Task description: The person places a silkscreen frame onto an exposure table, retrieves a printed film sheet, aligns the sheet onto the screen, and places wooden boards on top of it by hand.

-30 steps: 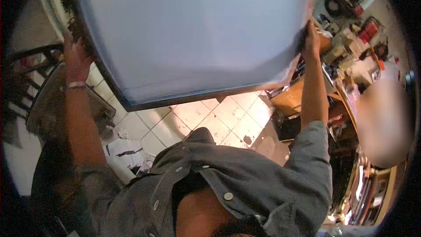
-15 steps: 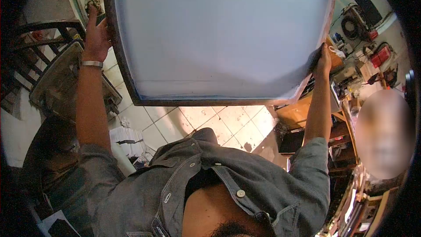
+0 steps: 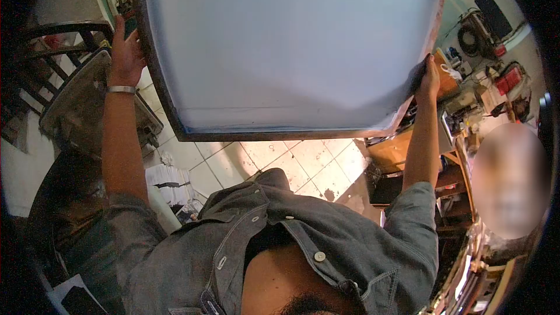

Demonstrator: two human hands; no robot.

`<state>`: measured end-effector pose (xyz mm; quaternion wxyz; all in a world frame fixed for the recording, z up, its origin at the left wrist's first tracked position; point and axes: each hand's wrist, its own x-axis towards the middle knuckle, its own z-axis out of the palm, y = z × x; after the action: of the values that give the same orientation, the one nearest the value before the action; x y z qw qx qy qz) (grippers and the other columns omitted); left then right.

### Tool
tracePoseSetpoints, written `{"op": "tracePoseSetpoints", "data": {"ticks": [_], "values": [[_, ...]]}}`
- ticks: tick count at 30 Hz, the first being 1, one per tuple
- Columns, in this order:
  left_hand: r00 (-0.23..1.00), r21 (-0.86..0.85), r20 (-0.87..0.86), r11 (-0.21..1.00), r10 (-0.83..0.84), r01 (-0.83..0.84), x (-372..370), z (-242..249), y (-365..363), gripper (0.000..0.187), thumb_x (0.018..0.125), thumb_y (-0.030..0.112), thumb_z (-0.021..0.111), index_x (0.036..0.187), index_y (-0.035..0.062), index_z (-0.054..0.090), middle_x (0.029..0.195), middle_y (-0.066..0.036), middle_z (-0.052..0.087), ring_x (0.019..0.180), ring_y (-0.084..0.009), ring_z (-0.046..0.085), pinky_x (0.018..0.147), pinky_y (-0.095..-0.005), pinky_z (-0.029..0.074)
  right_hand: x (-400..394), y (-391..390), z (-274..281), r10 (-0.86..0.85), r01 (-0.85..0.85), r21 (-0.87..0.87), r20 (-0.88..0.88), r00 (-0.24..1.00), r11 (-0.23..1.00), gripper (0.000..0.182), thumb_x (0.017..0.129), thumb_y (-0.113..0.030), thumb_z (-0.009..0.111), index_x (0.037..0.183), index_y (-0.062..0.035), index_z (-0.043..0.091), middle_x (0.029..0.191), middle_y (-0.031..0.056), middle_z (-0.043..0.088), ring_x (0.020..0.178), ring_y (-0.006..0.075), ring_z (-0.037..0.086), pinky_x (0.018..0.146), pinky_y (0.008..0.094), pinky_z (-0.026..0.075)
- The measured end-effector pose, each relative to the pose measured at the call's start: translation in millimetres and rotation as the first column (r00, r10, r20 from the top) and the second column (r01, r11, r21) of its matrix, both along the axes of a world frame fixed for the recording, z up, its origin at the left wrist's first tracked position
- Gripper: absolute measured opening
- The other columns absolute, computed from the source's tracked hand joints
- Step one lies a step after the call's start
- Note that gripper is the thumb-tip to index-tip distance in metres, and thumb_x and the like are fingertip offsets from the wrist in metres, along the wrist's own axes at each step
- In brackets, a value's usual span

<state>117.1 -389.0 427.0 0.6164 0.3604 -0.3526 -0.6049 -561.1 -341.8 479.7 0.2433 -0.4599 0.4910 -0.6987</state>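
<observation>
A large framed screen (image 3: 291,52), pale blue-grey with a dark frame, is held up in front of me and fills the upper middle of the view. My left hand (image 3: 126,58) grips its left edge, with the thumb pointing up and the fingers partly behind the frame. On the right edge, near the lower corner, my right hand (image 3: 429,79) holds the frame; its fingers are mostly hidden behind it. The top of the screen runs out of view.
At left stand a dark chair (image 3: 64,61) and a worn, tray-like surface (image 3: 76,102). Stacked papers (image 3: 169,184) lie below them. A tiled floor (image 3: 280,160) shows under the screen. Cluttered shelves, a wooden cabinet (image 3: 391,151) and a blurred area are at right.
The screen has shifted very slightly to the left with both hands still on it. My left hand has dropped a little.
</observation>
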Motion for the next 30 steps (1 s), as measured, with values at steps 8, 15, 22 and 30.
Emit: {"op": "tracePoseSetpoints", "data": {"ticks": [8,15,22,30], "values": [[0.999,0.039,-0.010,0.998,0.040,-0.040,15,-6,4,0.092,0.083,0.081,0.040,0.132,0.0035,0.052,0.114,-0.011,0.065,0.103,-0.0235,0.062,0.092,-0.0380,0.046,7,-14,-1,-0.049,0.052,0.035,-0.073,0.996,0.998,0.031,0.100,-0.038,0.053,0.091,-0.0107,0.064,0.065,-0.0049,0.051,0.053,0.0085,0.046,0.049,0.0247,0.037],[0.997,0.041,-0.063,0.998,0.044,-0.042,30,-23,2,0.089,0.085,0.078,0.041,0.129,0.0020,0.053,0.117,-0.011,0.063,0.104,-0.0253,0.060,0.092,-0.0396,0.046,21,-19,5,-0.011,0.012,0.012,-0.089,0.996,1.000,0.034,0.099,-0.039,0.054,0.095,-0.0076,0.065,0.071,-0.0052,0.052,0.058,0.0070,0.046,0.053,0.0232,0.036],[0.986,0.073,-0.075,0.987,0.147,-0.141,21,-30,17,0.088,0.086,0.078,0.039,0.130,0.0029,0.053,0.117,-0.013,0.063,0.110,-0.0275,0.056,0.098,-0.0411,0.040,43,-16,41,-0.117,0.130,0.081,-0.145,0.982,0.988,0.031,0.097,-0.038,0.058,0.093,-0.0084,0.064,0.072,-0.0024,0.052,0.062,0.0119,0.048,0.057,0.0266,0.039],[0.987,0.058,-0.019,0.986,0.157,-0.155,26,-60,21,0.098,0.081,0.084,0.036,0.131,0.0020,0.053,0.113,-0.014,0.063,0.103,-0.0270,0.058,0.094,-0.0395,0.042,42,-26,51,-0.027,0.035,0.053,-0.136,0.990,0.998,0.037,0.093,-0.043,0.064,0.095,-0.0062,0.065,0.070,-0.0028,0.053,0.060,0.0099,0.048,0.054,0.0266,0.037]]}}
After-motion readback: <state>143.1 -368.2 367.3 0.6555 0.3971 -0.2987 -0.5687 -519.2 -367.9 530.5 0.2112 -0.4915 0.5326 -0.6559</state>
